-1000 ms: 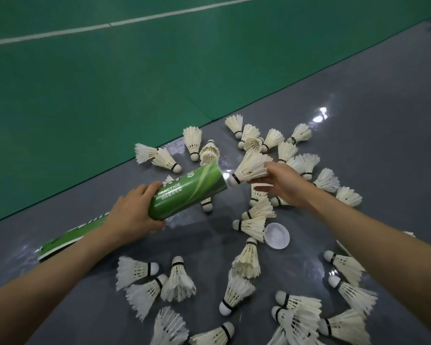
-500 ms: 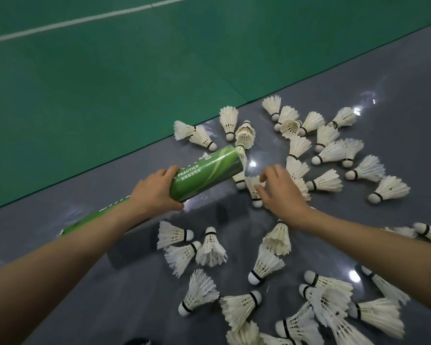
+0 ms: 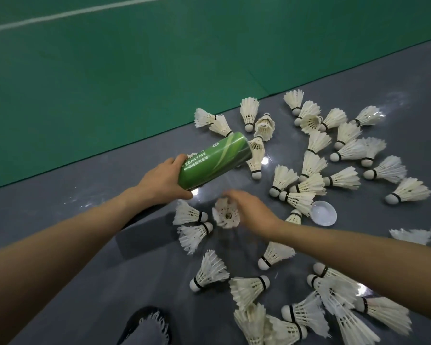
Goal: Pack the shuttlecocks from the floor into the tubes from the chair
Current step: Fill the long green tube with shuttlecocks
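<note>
The left hand (image 3: 159, 181) is gripping the green tube (image 3: 214, 161) near its lower end, holding it tilted above the grey floor (image 3: 60, 210) with the far end pointing away towards the scattered shuttlecocks (image 3: 311, 165). The right hand (image 3: 254, 212) is hovering just below the tube, its fingers curling round the feather rim of one shuttlecock (image 3: 226, 215), whose open skirt is facing the camera. Judging by this, the step in hand is picking up one shuttlecock for loading. The next move is probably calling for turning it cork-first, lining it up with the tube's mouth and pushing it in without crushing the feathers. Many shuttlecocks are lying on the floor, so the task is looking far from finished. A white cap (image 3: 324, 213) is lying on the floor just right of the right hand.

The right hand is blurring with motion, so the exact pinch is hard to read. The tube's mouth is facing away, so its fill is hidden. The left hand is covering the tube's near end. A dark fringed thing (image 3: 147, 324) at the bottom edge is cut off and unclear.
</note>
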The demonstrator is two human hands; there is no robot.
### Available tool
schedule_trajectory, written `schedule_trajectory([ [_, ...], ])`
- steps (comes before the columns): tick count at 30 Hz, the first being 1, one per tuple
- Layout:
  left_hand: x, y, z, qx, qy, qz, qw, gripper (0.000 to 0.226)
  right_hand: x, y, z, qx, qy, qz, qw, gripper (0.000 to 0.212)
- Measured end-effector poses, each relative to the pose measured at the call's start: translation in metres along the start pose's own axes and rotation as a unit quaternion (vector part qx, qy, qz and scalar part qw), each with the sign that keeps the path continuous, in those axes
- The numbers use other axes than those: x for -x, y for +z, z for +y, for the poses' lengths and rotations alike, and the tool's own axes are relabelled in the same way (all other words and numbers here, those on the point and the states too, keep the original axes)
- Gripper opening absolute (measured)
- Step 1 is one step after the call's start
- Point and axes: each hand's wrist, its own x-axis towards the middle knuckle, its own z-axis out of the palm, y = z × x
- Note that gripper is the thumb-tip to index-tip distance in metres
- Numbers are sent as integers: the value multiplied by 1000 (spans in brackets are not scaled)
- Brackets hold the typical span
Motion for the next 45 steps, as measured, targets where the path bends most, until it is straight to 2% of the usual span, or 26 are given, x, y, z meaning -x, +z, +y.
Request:
schedule_trajectory([
  [2, -3, -3, 1, 1, 7, 6, 1000, 87, -3, -27, 10, -141, 116, 86, 979, 50],
  [5, -5, -8, 5, -9, 19, 12, 1000, 85, 11, -74, 30, -327, 181, 178, 910, 41],
  [10, -13, -4, 8, -23, 35, 1, 999, 89, 33, -121, 46, -422, 173, 277, 846, 45],
  [13, -18, -2, 13, -13, 60, -8, 998, 89, 33, -131, 40, -450, 140, 293, 832, 43],
  [17, -20, 2, 23, 7, 105, -12, 994, 89, 26, -134, 19, -446, 115, 282, 841, 41],
  [19, -21, 3, 27, 11, 124, 1, 992, 88, 22, -130, 5, -447, 109, 245, 854, 39],
  [21, -21, 2, 30, 12, 129, 14, 991, 87, 19, -127, -4, -428, 117, 189, 876, 41],
  [23, -21, 1, 28, 7, 129, 24, 991, 86, 19, -129, -9, -363, 125, 154, 910, 41],
  [25, -20, 1, 26, 16, 121, 35, 992, 84, 24, -131, -10, -307, 99, 166, 932, 37],
  [28, -21, 0, 26, 38, 110, 48, 992, 83, 32, -133, -8, -303, 67, 195, 930, 28],
  [30, -21, 1, 29, 42, 115, 47, 991, 83, 36, -133, -6, -314, 70, 143, 936, 26],
  [33, -22, 2, 35, 21, 135, 34, 990, 84, 43, -136, -5, -268, 56, 25, 961, 30],
  [36, -23, 0, 39, 1, 149, 44, 988, 85, 45, -142, -3, -261, 49, -49, 963, 47],
  [41, -22, -1, 47, -26, 177, 55, 982, 86, 42, -137, 4, -243, 73, -95, 963, 60],
  [45, -17, 4, 56, -38, 196, 46, 979, 86, 42, -133, 3, -290, 84, -113, 947, 47],
])
